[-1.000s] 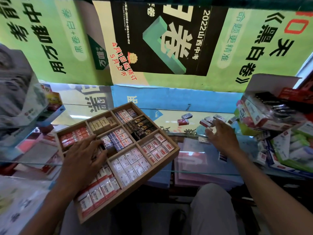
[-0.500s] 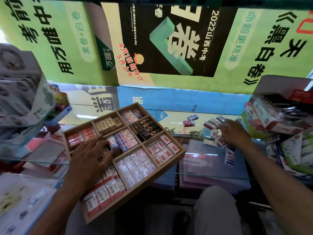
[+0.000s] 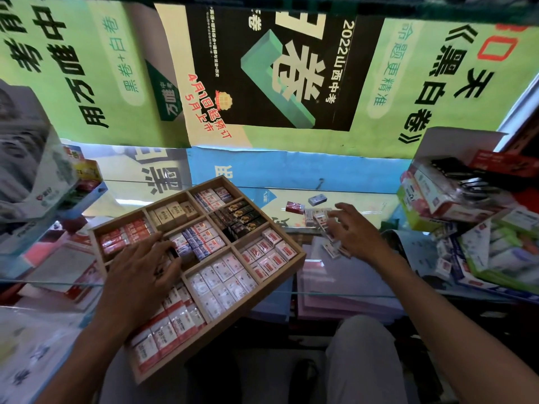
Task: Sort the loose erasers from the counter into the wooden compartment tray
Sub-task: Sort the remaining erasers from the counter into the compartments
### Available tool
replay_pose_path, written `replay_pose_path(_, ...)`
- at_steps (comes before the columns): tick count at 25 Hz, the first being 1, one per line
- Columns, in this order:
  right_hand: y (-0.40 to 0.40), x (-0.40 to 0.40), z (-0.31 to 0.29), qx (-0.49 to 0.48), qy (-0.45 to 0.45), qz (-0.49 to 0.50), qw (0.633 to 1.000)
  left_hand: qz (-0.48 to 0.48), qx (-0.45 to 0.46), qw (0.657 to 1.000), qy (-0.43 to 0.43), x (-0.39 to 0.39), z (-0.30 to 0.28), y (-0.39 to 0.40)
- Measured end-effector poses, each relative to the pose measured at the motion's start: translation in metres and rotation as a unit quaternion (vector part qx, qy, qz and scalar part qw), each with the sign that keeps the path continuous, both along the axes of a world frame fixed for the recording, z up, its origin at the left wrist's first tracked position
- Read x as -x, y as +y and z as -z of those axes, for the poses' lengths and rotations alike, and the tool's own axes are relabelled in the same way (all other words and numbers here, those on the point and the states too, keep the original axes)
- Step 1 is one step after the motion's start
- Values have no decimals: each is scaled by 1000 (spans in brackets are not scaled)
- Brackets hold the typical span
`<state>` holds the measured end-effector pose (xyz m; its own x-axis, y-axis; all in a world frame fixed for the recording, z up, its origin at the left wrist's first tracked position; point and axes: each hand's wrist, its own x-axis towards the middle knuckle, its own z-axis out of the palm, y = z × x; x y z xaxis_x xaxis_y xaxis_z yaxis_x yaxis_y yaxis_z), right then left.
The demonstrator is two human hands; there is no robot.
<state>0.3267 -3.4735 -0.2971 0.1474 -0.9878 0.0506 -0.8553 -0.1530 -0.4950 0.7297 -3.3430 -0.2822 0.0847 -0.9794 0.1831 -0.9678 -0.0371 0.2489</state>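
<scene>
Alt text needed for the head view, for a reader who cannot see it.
A person's left hand rests on a wooden compartment tray full of wrapped erasers, while the right hand reaches among loose erasers on the glass counter beside it.

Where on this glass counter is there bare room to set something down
The bare glass counter behind the right hand, past the red eraser and grey eraser, is free up to the posters. A narrow strip beside the wooden tray is free too. It is crowded around the loose erasers and by the boxes.
</scene>
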Motion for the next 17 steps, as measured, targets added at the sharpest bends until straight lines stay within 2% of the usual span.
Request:
replay_pose_path(2,-14,-8,-9,14,20,21,999,0,-1,1000,1,0,-1,1)
replay_pose_path(5,-43,-24,-11,-35,100,26,994,-2,-3,1000,5,0,-2,2)
replay_pose_path(8,-55,-45,0,-56,200,7,978,3,-3,1000,3,0,-3,1)
replay_pose_path(13,-28,-62,8,-18,253,-60,965,1,-5,1000,0,-2,0,0)
replay_pose_path(15,-8,-44,7,22,196,-17,980,2,-3,1000,2,-3,0,1)
replay_pose_path(17,14,-12,5,75,117,78,987,7,12,1000,0,-3,-3,1)
